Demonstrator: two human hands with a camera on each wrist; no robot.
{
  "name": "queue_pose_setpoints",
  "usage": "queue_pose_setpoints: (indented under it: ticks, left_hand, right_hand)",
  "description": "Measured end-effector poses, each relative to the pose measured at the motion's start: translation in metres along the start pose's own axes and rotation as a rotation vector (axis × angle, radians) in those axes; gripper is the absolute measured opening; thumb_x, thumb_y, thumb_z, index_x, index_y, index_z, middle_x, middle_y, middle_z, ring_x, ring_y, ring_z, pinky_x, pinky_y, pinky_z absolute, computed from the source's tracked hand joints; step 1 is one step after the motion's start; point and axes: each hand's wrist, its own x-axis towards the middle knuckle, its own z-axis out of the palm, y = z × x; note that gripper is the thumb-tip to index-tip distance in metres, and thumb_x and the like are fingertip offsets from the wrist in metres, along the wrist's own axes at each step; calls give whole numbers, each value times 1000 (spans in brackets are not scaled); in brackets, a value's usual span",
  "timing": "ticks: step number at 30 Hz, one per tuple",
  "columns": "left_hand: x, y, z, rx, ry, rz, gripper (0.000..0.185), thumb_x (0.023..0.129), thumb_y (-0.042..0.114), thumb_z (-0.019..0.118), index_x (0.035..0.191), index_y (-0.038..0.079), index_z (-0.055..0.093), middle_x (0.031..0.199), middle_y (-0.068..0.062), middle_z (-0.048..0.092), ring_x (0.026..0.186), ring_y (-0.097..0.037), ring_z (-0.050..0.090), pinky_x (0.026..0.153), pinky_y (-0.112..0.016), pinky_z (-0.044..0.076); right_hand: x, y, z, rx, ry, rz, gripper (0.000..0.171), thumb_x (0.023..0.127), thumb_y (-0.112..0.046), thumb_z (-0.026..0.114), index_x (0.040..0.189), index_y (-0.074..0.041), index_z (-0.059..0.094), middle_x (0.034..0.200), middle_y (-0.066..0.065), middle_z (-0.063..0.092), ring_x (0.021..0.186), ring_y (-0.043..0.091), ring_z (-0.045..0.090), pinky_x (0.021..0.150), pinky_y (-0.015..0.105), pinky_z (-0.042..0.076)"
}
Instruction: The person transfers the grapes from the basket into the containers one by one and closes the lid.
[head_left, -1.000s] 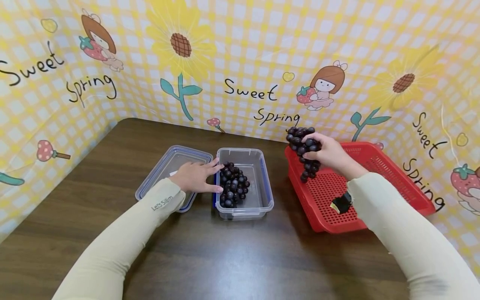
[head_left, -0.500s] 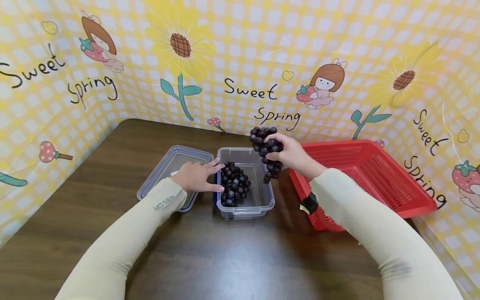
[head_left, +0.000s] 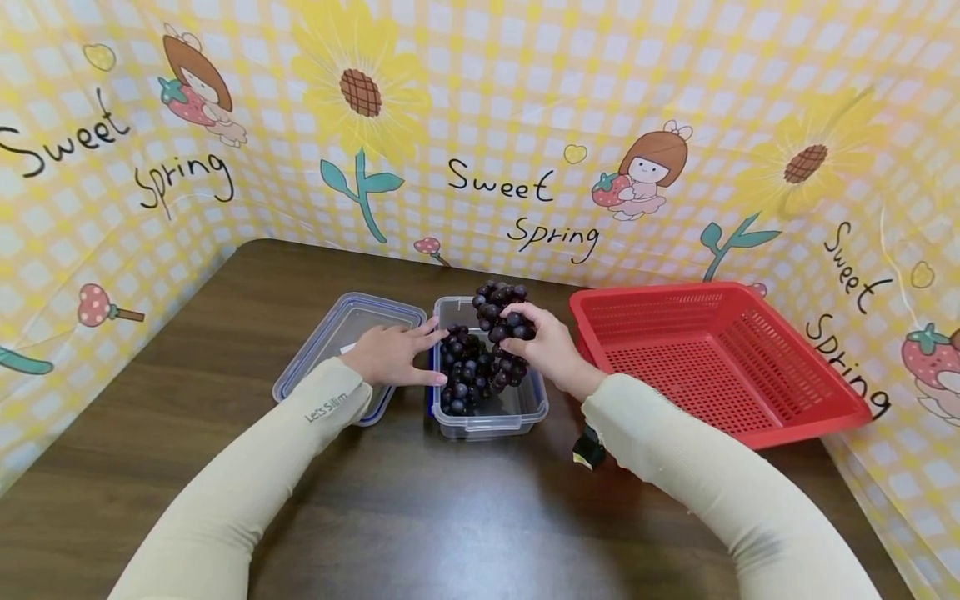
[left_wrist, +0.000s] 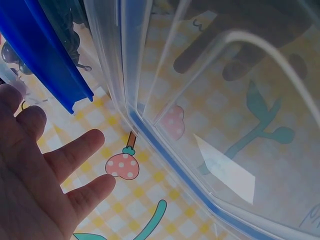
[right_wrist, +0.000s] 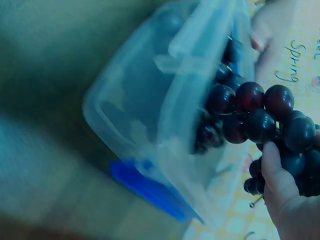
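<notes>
My right hand (head_left: 553,348) grips a bunch of dark grapes (head_left: 501,302) over the right half of a clear plastic container (head_left: 491,427). The lower tip of that bunch hangs down inside the container. Another bunch of dark grapes (head_left: 459,375) lies along the container's left side. My left hand (head_left: 393,354) rests its spread fingers at the container's left rim. In the left wrist view, the fingers (left_wrist: 82,150) are straight and apart. Close up in the right wrist view, the thumb (right_wrist: 277,175) presses against the held grapes (right_wrist: 260,125).
A clear lid with a blue seal (head_left: 337,321) lies left of the container, partly under my left hand. To the right stands a red perforated basket (head_left: 697,367). A patterned cloth (head_left: 480,125) rises behind the wooden table (head_left: 375,517).
My right hand has carried the grape bunch leftward from above the red basket to the container, then lowered it partly inside. My left hand stays at the rim.
</notes>
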Motion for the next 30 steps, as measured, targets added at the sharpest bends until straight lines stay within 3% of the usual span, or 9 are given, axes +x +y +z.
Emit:
queue_pose_setpoints:
  ticks: [4,8,13,17,20,24,27,30]
  left_hand:
    - [1,0,1,1,-6,-7,84,87,70,46,152,22,27,156,-5,20,121,-45,49,84,-51,47]
    - [3,0,3,-1,-9,-4,84,87,71,45,152,21,27,157,-5,19,123,-45,47,88,-53,45]
    - [3,0,2,-3,-17,-15,84,87,70,45,152,21,27,157,-5,18,125,-46,45,95,-57,41]
    - [1,1,1,-2,-21,-15,83,88,68,46,152,19,27,157,-7,19,124,-46,45,94,-57,41]
    - [0,2,0,4,-14,-9,83,88,68,46,152,19,28,157,-7,20,123,-46,47,92,-56,43]
    - [0,1,1,12,1,-2,84,87,69,46,152,20,28,156,-7,22,121,-45,49,88,-54,46]
    - [1,0,2,15,7,1,84,87,70,46,152,21,28,156,-6,21,121,-44,49,88,-53,46]
    - [1,0,2,17,10,3,84,87,70,46,152,20,28,156,-6,21,122,-44,49,88,-53,45]
  right_hand:
    - [-4,9,12,-6,-6,-11,35,83,0,69,116,-7,60,116,20,50,60,20,51,54,28,46]
    - [-6,19,23,21,4,-34,33,81,3,69,112,-5,61,112,19,57,63,15,53,53,26,45]
    - [-6,26,31,79,-4,-10,33,81,4,68,112,-5,60,106,18,59,46,12,46,46,24,42]
    - [-5,31,35,54,-18,13,34,82,3,68,113,-6,60,112,18,56,44,12,44,47,24,41]
    - [-5,34,37,1,-31,-1,34,82,3,69,113,-7,60,118,19,56,68,21,56,64,32,48]
    - [-5,33,37,-91,-55,-73,34,79,4,71,111,-4,60,117,19,61,103,31,54,89,46,44]
    - [-4,32,36,-154,-88,-112,34,78,4,71,110,-3,60,113,20,64,103,32,58,92,47,45]
    - [-3,30,33,-223,-120,-88,38,79,2,72,114,-3,59,113,21,65,104,33,59,91,48,46]
